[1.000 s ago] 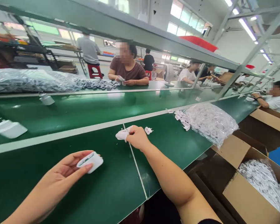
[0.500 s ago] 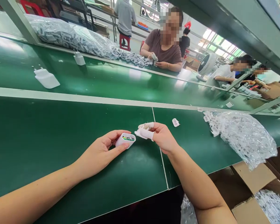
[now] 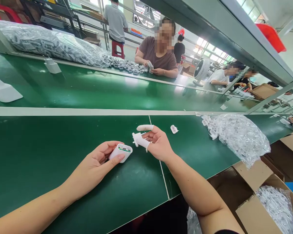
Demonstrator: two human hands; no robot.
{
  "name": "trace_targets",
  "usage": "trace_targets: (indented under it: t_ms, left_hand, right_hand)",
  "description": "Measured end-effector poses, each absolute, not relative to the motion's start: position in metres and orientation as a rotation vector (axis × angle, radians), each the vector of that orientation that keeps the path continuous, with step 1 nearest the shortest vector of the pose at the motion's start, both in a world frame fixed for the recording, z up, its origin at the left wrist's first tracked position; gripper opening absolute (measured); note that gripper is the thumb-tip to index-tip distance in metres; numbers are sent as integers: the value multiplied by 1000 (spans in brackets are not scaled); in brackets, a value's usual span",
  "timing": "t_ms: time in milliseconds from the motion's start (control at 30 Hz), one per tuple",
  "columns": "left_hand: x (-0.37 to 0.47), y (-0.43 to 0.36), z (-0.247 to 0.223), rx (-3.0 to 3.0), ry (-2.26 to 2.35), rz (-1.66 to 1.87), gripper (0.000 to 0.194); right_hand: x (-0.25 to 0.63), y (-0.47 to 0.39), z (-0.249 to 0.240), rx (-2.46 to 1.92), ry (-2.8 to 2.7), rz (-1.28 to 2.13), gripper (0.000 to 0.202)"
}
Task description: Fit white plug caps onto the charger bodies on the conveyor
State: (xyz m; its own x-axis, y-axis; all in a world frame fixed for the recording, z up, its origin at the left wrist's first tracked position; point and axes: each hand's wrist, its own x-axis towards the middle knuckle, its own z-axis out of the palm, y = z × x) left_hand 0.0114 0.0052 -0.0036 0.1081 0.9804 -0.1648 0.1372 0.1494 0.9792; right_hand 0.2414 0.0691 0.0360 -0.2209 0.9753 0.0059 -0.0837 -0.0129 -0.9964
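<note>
**Open plug housing (image 3: 115, 152) and pin cap (image 3: 137, 139), held apart over a workbench (image 3: 51, 146)**

At far left, beyond the white rail (image 3: 63, 111) lining the workbench's far edge, lies a white charger (image 3: 6, 91), cut off by the view. Near the workbench's middle, the left hand (image 3: 94, 165) is clamped on the plug housing, thumb on the near side, fingers curled behind. The open end, showing a green circuit board (image 3: 124, 149), faces up and to the right; its oval mouth runs longest roughly left to right, nearly parallel to the rail. Key relation: the pin cap is just right of this mouth and slightly nearer the rail, not touching it. The right hand (image 3: 159, 143), nearer to the cap, holds it against a thumb in a white finger cot (image 3: 144, 143); the index finger, likewise covered, stands apart. Which finger backs the cap cannot be told. Past the seam (image 3: 164, 182) crossing the workbench, a second cap (image 3: 174, 129) lies loose near the rail. At right, a clear bag (image 3: 246, 133) of white parts overhangs the near edge above a cardboard box (image 3: 249, 209).
</note>
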Motion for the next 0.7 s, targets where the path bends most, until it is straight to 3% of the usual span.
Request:
trace_targets:
  t_ms: [67,300,700]
  left_hand:
    - [12,6,-1,1257,1276,974,69]
    - [16,6,7,1256,1195,1035,72]
    - [11,2,-3,1405,1262,1014,65]
  right_hand:
    - [243,67,37,-1064,-1329,1377,62]
    - [243,50,44,-1093,-1509,1224,35]
    - [236,41,39,-1008,-1605,1165,23]
